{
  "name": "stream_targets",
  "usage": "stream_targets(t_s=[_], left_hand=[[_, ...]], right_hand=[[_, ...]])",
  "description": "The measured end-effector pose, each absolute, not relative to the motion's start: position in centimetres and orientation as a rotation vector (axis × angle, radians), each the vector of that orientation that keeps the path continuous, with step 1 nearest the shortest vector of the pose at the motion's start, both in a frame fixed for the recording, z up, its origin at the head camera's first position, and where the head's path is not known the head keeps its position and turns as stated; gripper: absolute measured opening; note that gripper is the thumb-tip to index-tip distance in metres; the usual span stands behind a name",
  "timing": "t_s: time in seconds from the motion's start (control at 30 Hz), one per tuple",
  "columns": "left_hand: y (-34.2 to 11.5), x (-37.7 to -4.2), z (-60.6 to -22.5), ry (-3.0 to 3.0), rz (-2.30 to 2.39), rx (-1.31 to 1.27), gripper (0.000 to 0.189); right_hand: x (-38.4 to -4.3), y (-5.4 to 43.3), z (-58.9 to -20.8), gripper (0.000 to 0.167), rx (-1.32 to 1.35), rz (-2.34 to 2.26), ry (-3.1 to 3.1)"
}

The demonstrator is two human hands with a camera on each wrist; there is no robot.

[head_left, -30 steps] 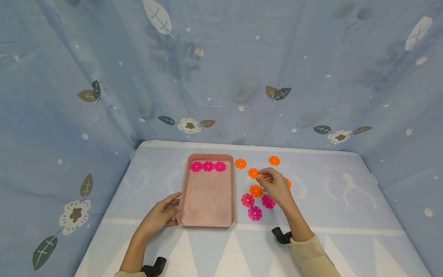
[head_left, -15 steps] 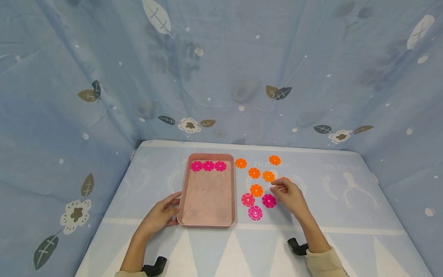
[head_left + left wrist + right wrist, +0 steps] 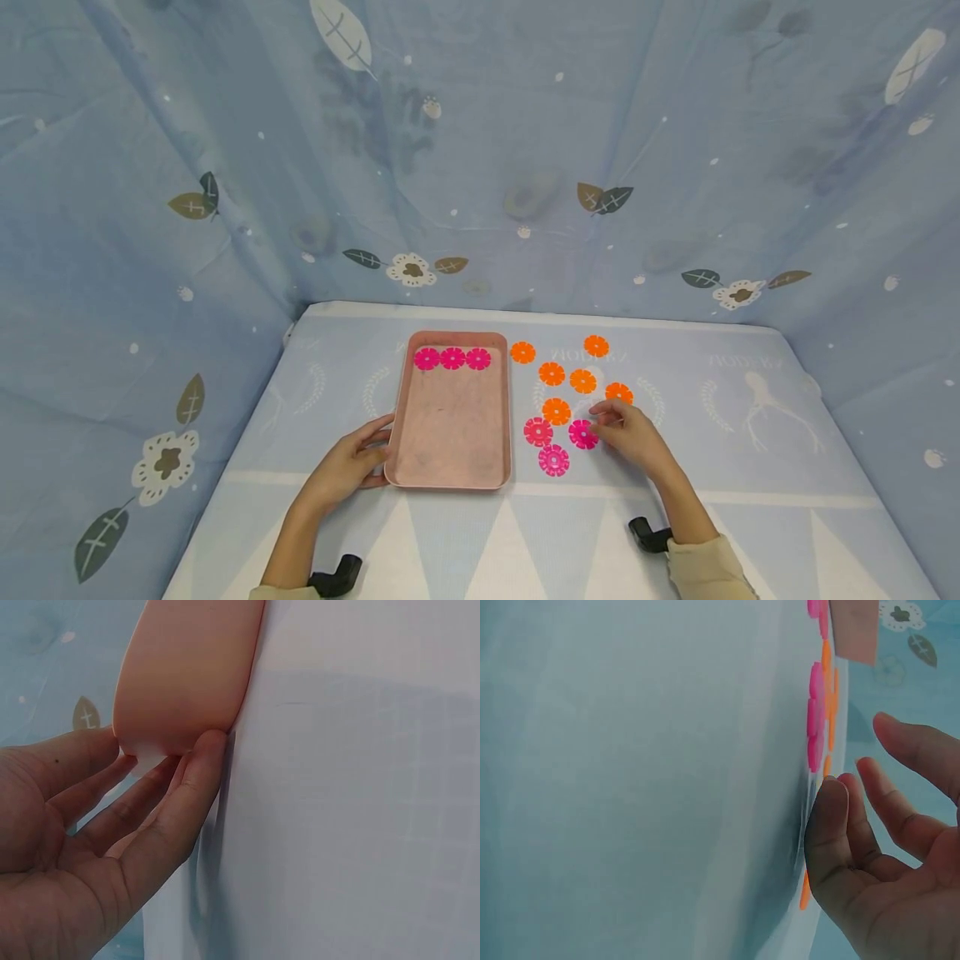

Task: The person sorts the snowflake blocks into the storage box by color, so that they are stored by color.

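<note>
A shallow pink tray (image 3: pixel 448 429) lies on the table, with a row of magenta notched plastic discs (image 3: pixel 452 358) along its far end. My left hand (image 3: pixel 341 471) holds the tray's left side, its fingertips on the tray's wall (image 3: pixel 180 682) in the left wrist view. To the tray's right, my right hand (image 3: pixel 633 437) is beside a magenta disc (image 3: pixel 581 434), fingertips at the disc's right edge. In the right wrist view its thumb and fingers (image 3: pixel 829 814) are apart, and no held disc shows clearly.
Several orange notched discs (image 3: pixel 557 412) lie scattered right of the tray. Two pinkish discs (image 3: pixel 553 460) lie near the front. A patterned blue cloth (image 3: pixel 480 167) hangs behind the table (image 3: pixel 750 450).
My right hand has moved right and toward me, from the orange discs to the magenta one. An orange disc that was at its fingertips now lies flat. The left hand and tray stay put.
</note>
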State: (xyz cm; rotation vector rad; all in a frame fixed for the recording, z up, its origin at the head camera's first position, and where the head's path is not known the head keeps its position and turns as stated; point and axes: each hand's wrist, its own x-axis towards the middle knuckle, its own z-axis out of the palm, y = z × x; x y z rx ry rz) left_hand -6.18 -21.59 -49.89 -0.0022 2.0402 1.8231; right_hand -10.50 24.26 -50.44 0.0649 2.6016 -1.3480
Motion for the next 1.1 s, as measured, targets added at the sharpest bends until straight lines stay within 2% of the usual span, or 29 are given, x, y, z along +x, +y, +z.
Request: stream_targets(t_s=[0.43, 0.73, 1.0, 1.1], left_hand=[[-21.66, -6.24, -49.83, 2.038, 1.830, 0.005, 0.057], [-21.65, -6.20, -49.95, 2.047, 1.829, -0.002, 0.056], [-21.61, -6.07, -50.18, 2.047, 1.824, -0.002, 0.056], [-21.66, -6.05, -50.22, 2.038, 1.824, 0.010, 0.056]], right_hand=[[-10.81, 23.98, -51.45, 0.034, -0.067, -1.157, 2.671], [-10.96, 23.87, -51.36, 0.037, -0.045, -1.142, 2.658], [-11.33, 24.50, -51.22, 0.016, 0.062, -1.214, 2.590], [-11.45, 24.76, -51.23, 0.013, 0.074, -1.267, 2.547]])
